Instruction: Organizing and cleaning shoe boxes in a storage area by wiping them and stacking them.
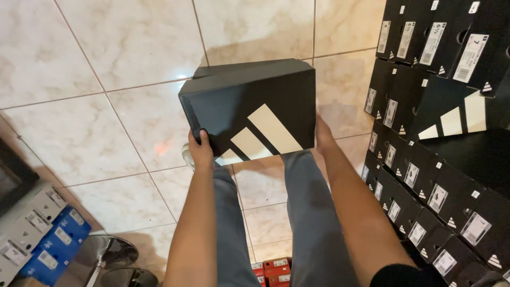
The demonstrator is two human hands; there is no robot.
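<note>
**Black box held over the tiles**

I hold the black shoebox out in front of me, above the tiled floor. My left hand grips its near left corner, thumb on top. My right hand seems to clasp the right side, mostly hidden. Stacked black boxes stand just right.

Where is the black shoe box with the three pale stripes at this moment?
In the head view the black shoe box is held mid-frame between the left hand and right hand, above the tiled floor, left of the stacked black boxes.
</note>
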